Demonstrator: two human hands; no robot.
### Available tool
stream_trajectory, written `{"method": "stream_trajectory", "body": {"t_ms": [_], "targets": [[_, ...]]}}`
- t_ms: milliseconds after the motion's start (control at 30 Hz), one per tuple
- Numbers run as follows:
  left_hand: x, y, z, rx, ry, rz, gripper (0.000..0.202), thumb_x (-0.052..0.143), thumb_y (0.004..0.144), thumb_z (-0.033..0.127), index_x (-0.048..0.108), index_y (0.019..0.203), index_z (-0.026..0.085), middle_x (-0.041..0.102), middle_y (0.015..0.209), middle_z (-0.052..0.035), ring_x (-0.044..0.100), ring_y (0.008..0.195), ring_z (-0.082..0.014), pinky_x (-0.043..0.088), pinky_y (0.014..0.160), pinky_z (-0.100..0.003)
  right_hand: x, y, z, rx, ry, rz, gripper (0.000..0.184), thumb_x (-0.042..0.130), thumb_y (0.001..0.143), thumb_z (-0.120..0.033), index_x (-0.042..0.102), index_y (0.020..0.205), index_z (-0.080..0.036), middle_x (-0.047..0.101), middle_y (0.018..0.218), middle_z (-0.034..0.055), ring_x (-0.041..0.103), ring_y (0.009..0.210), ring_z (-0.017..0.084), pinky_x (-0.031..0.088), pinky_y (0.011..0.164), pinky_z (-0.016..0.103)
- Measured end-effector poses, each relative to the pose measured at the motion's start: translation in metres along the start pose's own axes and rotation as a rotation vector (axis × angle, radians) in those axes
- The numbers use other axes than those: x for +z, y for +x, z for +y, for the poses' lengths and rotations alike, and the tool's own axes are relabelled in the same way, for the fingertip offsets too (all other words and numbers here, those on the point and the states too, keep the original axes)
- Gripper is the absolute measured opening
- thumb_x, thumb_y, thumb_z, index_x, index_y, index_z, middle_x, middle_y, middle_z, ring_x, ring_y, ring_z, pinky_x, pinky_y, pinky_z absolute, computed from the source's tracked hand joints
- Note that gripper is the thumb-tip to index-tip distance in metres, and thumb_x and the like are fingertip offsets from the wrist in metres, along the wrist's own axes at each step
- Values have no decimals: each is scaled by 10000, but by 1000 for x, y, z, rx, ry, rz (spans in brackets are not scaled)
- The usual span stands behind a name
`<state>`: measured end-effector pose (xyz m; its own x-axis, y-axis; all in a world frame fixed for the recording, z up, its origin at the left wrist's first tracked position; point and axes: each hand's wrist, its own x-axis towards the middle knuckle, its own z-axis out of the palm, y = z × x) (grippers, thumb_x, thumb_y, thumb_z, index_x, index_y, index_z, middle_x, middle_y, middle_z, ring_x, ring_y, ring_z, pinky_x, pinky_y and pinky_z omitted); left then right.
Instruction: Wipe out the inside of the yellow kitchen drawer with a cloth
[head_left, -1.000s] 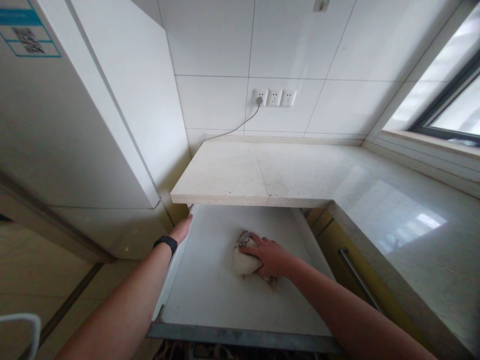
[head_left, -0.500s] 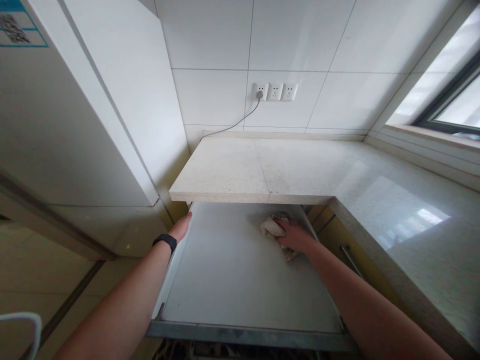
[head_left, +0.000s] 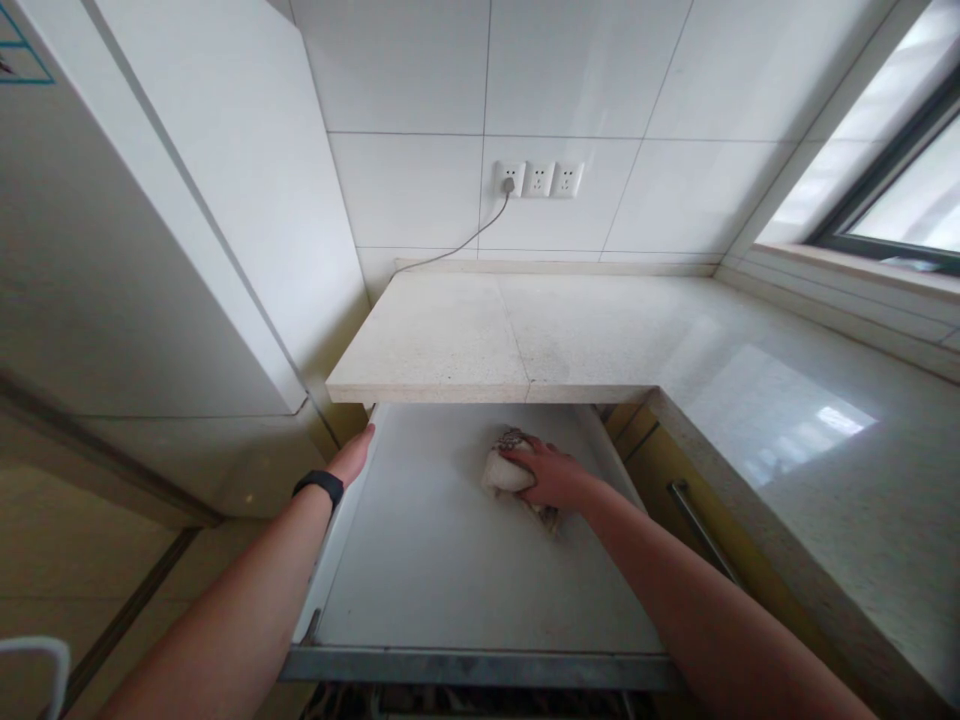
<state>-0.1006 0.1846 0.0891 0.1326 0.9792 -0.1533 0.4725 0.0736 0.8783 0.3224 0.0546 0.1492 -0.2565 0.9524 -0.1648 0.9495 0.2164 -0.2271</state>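
A white drawer (head_left: 420, 560) is pulled out from under the stone countertop. On its bottom panel, right of the middle, my right hand (head_left: 551, 472) presses a crumpled cleaning cloth (head_left: 506, 472), whitish with a dark patterned patch. The fingers are curled over the cloth, and a loose end trails toward me. My left hand (head_left: 352, 460), with a black band on the wrist, grips the drawer's left side wall near the countertop. Its fingertips are partly hidden by that wall.
Above the drawer runs an L-shaped countertop (head_left: 435, 330). Wall sockets (head_left: 538, 180) hold one plug, its cord dropping to the left. A white fridge-like cabinet (head_left: 225, 200) stands at left. At right are a yellowish cabinet with a metal handle (head_left: 701, 530) and a window (head_left: 900, 190).
My right hand has moved the cloth leftward across the drawer bottom. My left hand stays on the side wall. The whole view has shifted slightly.
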Motion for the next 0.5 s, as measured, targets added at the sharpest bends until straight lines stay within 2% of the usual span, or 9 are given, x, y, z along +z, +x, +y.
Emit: {"method": "stream_trajectory", "body": {"t_ms": [67,133,367,433,500], "targets": [[0,2,-2,-4,-26,-13,755,245,964,644,621,1367,128,599,1365,-129,518,1348,-230,381,1147,-328,0,0,12,135,-13,45,835,668,754,-519,373,1532,-447,326,1512,123,490,1219,394,427,963,514],[0,5,-5,-10,-54,-21,758,253,962,646,620,1367,120,596,1370,-130,521,1345,-230,379,1149,-323,0,-3,14,157,-37,42,843,661,759,-504,361,1543,-429,315,1517,136,488,1212,408,426,952,523],[1,10,-12,0,-103,-37,759,271,970,638,600,1377,88,573,1396,-134,504,1359,-220,373,1153,-311,2,-11,-40,-299,-31,-169,922,757,647,-530,386,1491,-535,182,1615,55,458,1260,416,401,985,538],[1,8,-10,4,-96,-25,757,267,970,641,596,1387,102,578,1392,-127,512,1353,-223,366,1160,-318,2,-6,-43,-314,-73,-154,915,757,645,-530,394,1485,-538,198,1609,53,461,1248,420,392,980,551],[1,6,-8,13,-74,-12,746,262,968,640,604,1388,128,598,1368,-118,528,1338,-232,367,1163,-335,2,-1,-32,-206,-117,-76,880,724,683,-536,388,1497,-519,254,1579,74,474,1222,419,391,963,563]]}}
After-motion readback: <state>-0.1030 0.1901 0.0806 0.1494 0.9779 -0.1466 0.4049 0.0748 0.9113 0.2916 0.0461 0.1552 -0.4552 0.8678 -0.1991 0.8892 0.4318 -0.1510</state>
